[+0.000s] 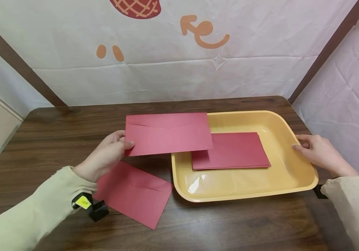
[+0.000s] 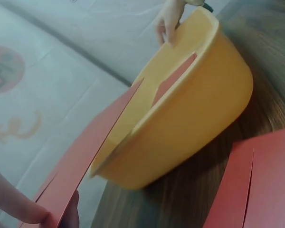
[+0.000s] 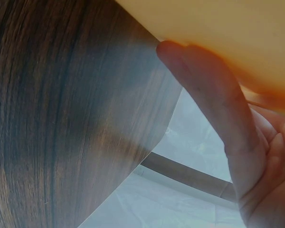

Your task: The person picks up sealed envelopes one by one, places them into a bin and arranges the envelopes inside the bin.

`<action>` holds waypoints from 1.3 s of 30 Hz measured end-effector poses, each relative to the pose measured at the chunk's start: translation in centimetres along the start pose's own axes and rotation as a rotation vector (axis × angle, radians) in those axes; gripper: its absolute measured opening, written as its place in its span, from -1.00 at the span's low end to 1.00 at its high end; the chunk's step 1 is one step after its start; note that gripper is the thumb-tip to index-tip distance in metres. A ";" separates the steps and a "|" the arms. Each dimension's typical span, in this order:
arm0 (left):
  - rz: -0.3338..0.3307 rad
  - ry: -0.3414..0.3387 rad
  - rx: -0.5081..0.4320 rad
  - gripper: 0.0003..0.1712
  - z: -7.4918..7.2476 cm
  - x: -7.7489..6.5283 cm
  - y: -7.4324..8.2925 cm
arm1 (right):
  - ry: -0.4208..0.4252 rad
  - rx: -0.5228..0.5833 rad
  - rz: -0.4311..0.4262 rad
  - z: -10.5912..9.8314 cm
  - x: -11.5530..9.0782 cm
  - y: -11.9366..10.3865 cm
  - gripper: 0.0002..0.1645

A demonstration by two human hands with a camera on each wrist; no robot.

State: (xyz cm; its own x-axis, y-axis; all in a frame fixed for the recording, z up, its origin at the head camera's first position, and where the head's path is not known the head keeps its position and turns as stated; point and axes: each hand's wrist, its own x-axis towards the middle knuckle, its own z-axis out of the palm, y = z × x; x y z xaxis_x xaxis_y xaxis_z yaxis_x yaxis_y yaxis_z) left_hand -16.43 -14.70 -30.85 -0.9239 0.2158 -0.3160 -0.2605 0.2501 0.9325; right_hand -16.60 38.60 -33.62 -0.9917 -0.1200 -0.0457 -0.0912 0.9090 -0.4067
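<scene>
My left hand (image 1: 108,151) pinches the left end of a red envelope (image 1: 168,134), thumb on top. The envelope's right end overhangs the left side of a yellow plastic basin (image 1: 229,183). Inside the basin lies a small stack of red envelopes (image 1: 234,151), partly covered by the held one in the head view. At the basin's right side, my right hand (image 1: 322,153) grips the rim, with the thumb over the edge. Another red envelope (image 1: 141,195) lies askew on the table below my left hand, its flap line showing in the left wrist view.
Everything stands on a dark wood-grain table (image 1: 214,226) with rounded far corners. A pale printed cloth (image 1: 166,83) hangs behind it, with brown posts (image 1: 327,48) at the sides. Black wrist straps (image 1: 82,200) circle the sleeves.
</scene>
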 end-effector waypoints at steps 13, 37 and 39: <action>0.016 -0.063 0.056 -0.34 5.7 1.8 2.0 | 0.003 -0.008 -0.006 0.0 0.2 0.0 -0.46; 0.011 -0.145 0.066 -0.26 11.9 5.1 3.1 | 0.009 0.011 -0.003 0.1 0.1 0.1 -0.47; -0.009 -0.147 0.073 -0.25 12.3 5.3 3.2 | 0.008 0.012 -0.006 0.1 0.1 0.2 -0.47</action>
State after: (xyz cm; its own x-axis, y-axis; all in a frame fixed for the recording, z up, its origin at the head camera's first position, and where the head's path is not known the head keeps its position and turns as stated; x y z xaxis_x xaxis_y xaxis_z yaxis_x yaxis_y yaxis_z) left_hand -18.73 -1.10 -31.75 -0.8692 0.3478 -0.3515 -0.2428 0.3192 0.9161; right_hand -16.69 38.78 -33.79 -0.9919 -0.1223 -0.0356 -0.0964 0.9033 -0.4180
